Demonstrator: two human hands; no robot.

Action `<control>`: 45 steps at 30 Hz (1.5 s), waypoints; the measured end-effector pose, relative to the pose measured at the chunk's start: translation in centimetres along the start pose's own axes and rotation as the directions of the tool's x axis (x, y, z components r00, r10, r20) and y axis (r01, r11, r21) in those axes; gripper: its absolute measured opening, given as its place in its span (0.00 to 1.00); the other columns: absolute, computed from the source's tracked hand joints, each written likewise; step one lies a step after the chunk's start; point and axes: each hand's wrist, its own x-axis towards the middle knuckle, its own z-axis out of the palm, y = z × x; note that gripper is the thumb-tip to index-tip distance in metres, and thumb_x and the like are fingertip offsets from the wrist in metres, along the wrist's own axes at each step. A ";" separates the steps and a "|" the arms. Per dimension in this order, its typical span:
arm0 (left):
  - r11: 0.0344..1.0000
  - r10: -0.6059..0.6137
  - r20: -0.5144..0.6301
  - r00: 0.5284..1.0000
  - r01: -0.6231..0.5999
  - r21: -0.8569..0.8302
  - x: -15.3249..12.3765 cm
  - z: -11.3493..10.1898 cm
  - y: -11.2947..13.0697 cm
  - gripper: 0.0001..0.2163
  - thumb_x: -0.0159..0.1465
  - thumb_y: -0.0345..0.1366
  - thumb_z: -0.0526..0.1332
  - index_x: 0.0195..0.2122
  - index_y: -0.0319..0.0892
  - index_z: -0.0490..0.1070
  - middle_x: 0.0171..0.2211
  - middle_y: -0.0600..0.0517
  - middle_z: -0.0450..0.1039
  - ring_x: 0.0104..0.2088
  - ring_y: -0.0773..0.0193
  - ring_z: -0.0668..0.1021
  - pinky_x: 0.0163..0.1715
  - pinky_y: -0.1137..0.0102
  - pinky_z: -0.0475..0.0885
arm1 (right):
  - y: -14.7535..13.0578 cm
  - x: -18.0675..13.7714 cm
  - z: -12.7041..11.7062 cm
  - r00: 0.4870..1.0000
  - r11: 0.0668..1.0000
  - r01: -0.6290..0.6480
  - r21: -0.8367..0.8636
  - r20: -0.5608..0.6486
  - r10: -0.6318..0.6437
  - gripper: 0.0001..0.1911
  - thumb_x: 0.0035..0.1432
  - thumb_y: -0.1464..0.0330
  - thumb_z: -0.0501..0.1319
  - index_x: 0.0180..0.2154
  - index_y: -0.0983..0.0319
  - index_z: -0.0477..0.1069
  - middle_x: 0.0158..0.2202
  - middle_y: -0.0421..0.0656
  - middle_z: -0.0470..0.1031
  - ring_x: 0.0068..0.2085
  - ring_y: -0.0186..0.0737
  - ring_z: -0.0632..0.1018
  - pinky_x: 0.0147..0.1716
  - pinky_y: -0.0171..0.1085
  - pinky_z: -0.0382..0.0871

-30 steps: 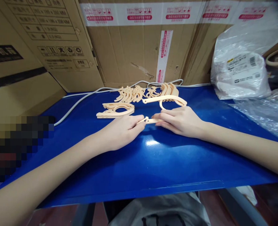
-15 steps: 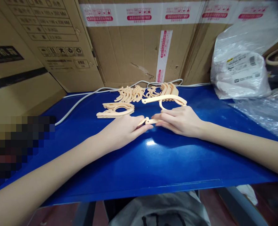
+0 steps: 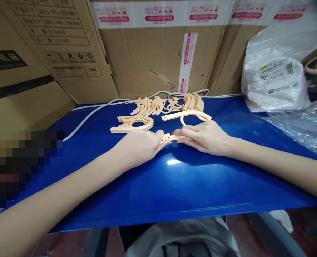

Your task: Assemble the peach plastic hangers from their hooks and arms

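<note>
My left hand (image 3: 140, 148) pinches a small beige plastic piece (image 3: 163, 138) between thumb and fingers. From the right, my right hand (image 3: 205, 137) grips a beige folding hanger arm (image 3: 176, 137), its holed end meeting that small piece. Fingers hide most of both, so whether they are locked together cannot be seen. Just above my right hand is another curved hanger arm (image 3: 186, 114), with a round loop (image 3: 182, 120) below it; whether these join the held part is hidden. Left of them lie folded beige hangers (image 3: 131, 125), stacked behind my left hand.
Loose curved pieces (image 3: 147, 106), small hooks (image 3: 174, 104) and nested arms (image 3: 193, 102) lie along the back of the blue table (image 3: 158, 189). A white cable (image 3: 94, 110) runs behind them before cardboard boxes (image 3: 147, 53). Plastic-wrapped goods (image 3: 276, 82) sit at right.
My left thumb and fingers have curled closer around the small piece at the joint. The curved arm above my right hand has shifted slightly left and down.
</note>
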 end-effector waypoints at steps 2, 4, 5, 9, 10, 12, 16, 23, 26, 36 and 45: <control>0.998 0.016 -0.063 0.998 -0.012 0.057 0.0 0.3 -0.1 0.19 0.73 0.46 0.51 0.35 0.37 0.74 0.23 0.46 0.75 0.21 0.56 0.76 0.19 0.70 0.55 | 0.1 0.0 0.1 1.000 1.000 -0.016 0.024 0.019 0.015 0.20 0.74 0.59 0.46 0.54 0.59 0.71 0.42 0.42 0.83 0.31 0.34 0.81 0.24 0.34 0.55; 0.992 0.059 -0.147 0.987 -0.042 0.120 -0.1 0.6 -0.2 0.19 0.73 0.44 0.52 0.33 0.37 0.74 0.22 0.46 0.74 0.21 0.56 0.76 0.19 0.70 0.56 | 0.2 -0.1 0.2 0.999 0.999 -0.025 0.043 0.032 0.024 0.20 0.74 0.59 0.46 0.53 0.59 0.71 0.41 0.42 0.83 0.32 0.35 0.81 0.25 0.35 0.56; 0.986 0.091 -0.199 0.976 -0.061 0.154 -0.2 0.7 -0.3 0.19 0.73 0.43 0.52 0.31 0.37 0.74 0.22 0.46 0.74 0.20 0.57 0.75 0.19 0.70 0.56 | 0.2 -0.1 0.2 0.999 0.998 -0.029 0.055 0.037 0.027 0.20 0.74 0.59 0.46 0.53 0.59 0.71 0.41 0.42 0.83 0.32 0.36 0.81 0.25 0.35 0.57; 0.949 0.233 -0.400 0.886 -0.117 0.293 -0.4 0.9 -0.5 0.22 0.74 0.38 0.47 0.25 0.38 0.72 0.17 0.48 0.68 0.17 0.59 0.72 0.17 0.69 0.53 | 0.3 0.0 0.3 0.998 0.994 -0.037 0.101 0.060 0.031 0.19 0.74 0.59 0.47 0.55 0.59 0.70 0.42 0.42 0.83 0.34 0.38 0.81 0.27 0.35 0.58; 0.939 0.261 -0.429 0.865 -0.124 0.322 -0.4 0.9 -0.5 0.23 0.74 0.36 0.46 0.23 0.38 0.71 0.16 0.49 0.67 0.16 0.60 0.71 0.16 0.69 0.52 | 0.4 0.0 0.3 0.997 0.993 -0.037 0.114 0.069 0.029 0.19 0.74 0.60 0.47 0.55 0.59 0.70 0.42 0.42 0.83 0.34 0.38 0.81 0.28 0.35 0.59; 0.922 0.301 -0.454 0.838 -0.135 0.363 -0.4 0.8 -0.5 0.24 0.74 0.34 0.45 0.22 0.39 0.70 0.15 0.49 0.66 0.16 0.60 0.71 0.16 0.69 0.51 | 0.4 0.1 0.3 0.996 0.989 -0.040 0.143 0.081 0.028 0.19 0.74 0.59 0.47 0.55 0.59 0.70 0.40 0.42 0.83 0.33 0.38 0.80 0.29 0.35 0.60; 0.923 0.310 -0.464 0.829 -0.145 0.357 -0.2 0.8 -0.4 0.23 0.73 0.34 0.48 0.21 0.39 0.70 0.15 0.50 0.66 0.16 0.61 0.70 0.17 0.69 0.51 | 0.5 0.2 0.3 0.996 0.980 -0.052 0.192 0.087 0.035 0.20 0.74 0.58 0.47 0.54 0.59 0.71 0.39 0.42 0.83 0.33 0.38 0.80 0.30 0.34 0.61; 0.947 0.263 -0.485 0.834 -0.127 0.295 -0.2 1.1 -0.7 0.21 0.69 0.39 0.51 0.21 0.39 0.71 0.16 0.49 0.68 0.14 0.62 0.68 0.17 0.69 0.44 | 0.7 0.0 0.3 0.991 0.986 -0.048 0.162 0.128 0.027 0.20 0.74 0.59 0.46 0.55 0.58 0.71 0.39 0.42 0.83 0.33 0.38 0.80 0.29 0.35 0.59; 0.961 0.239 -0.473 0.848 -0.138 0.238 -0.2 1.1 -0.8 0.21 0.68 0.40 0.51 0.20 0.40 0.70 0.15 0.49 0.69 0.14 0.63 0.67 0.17 0.69 0.44 | 0.6 0.1 0.3 0.994 0.989 -0.038 0.143 0.112 0.022 0.20 0.74 0.58 0.47 0.54 0.58 0.71 0.38 0.42 0.82 0.32 0.37 0.80 0.28 0.34 0.59; 0.993 0.114 -0.285 0.952 -0.098 0.072 -0.1 0.5 -0.7 0.21 0.67 0.43 0.53 0.18 0.41 0.71 0.16 0.50 0.71 0.16 0.63 0.71 0.18 0.69 0.45 | 0.3 0.1 0.1 0.991 0.993 -0.047 0.108 0.133 0.032 0.21 0.74 0.58 0.47 0.54 0.59 0.72 0.39 0.43 0.82 0.31 0.35 0.79 0.26 0.34 0.57; 0.995 0.097 -0.201 0.975 -0.097 0.007 0.0 0.4 -0.8 0.23 0.67 0.43 0.52 0.18 0.40 0.72 0.17 0.50 0.72 0.18 0.62 0.73 0.20 0.69 0.43 | 0.4 0.1 0.2 0.994 0.996 -0.031 0.088 0.105 0.021 0.21 0.74 0.57 0.46 0.53 0.59 0.72 0.38 0.42 0.82 0.29 0.35 0.78 0.25 0.34 0.54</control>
